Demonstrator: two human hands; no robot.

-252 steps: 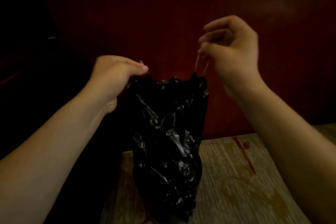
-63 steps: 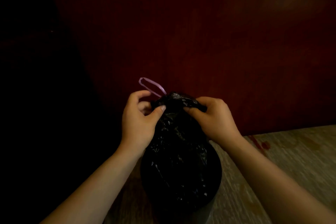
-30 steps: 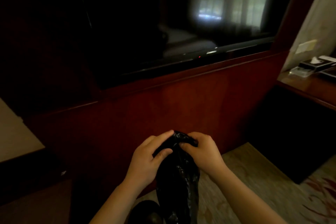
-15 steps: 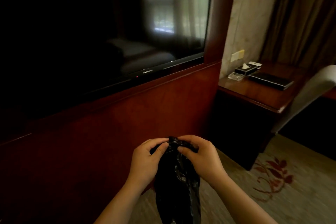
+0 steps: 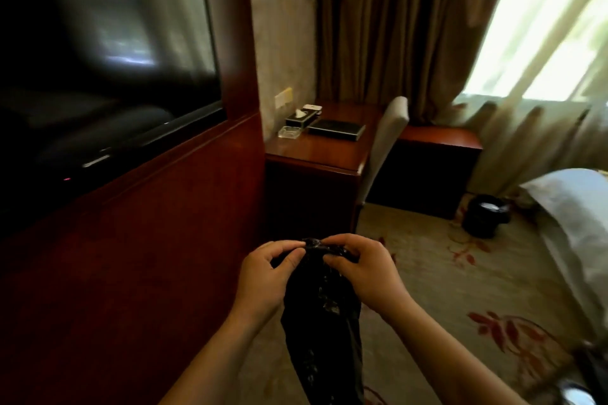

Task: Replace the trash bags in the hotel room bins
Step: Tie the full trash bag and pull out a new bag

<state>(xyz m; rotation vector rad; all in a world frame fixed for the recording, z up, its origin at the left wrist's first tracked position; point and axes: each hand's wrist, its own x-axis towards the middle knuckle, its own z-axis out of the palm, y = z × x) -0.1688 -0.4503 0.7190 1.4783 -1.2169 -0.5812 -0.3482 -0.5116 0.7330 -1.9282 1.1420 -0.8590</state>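
TV [image 5: 98, 59]: flat glossy black screen at far left, set into the wall, with blurred reflections on it.
wall panel [image 5: 148, 256]: smooth red-brown wood below and beside the screen.
left hand [image 5: 263, 276]: fingers curled, thumb and forefinger pinch the gathered neck of the bag.
trash bag [image 5: 324, 322]: thin, crinkled, shiny black plastic. The top is bunched into a tight neck between both hands. The body hangs down long and narrow in mid-air over the carpet, clear of the bin.
right hand [image 5: 365, 276]: fingers curled over the top of the bag neck from the other side, fingertips on the plastic.
worktop [image 5: 329, 154]: polished red-brown wood with a squared edge. It carries a black tissue box [image 5: 301, 117], a clear glass tray [image 5: 289, 132] and a flat black folder [image 5: 337, 129].
chair [image 5: 385, 141]: pale upholstered back, pushed up to the worktop.
carpet [image 5: 460, 289]: beige with a red leaf pattern.
bin [image 5: 487, 215]: small, round and dark, with something pale inside. It stands on the carpet near the bed, well apart from the bag.
bed [image 5: 575, 207]: white fabric with a rounded corner, at the right edge.
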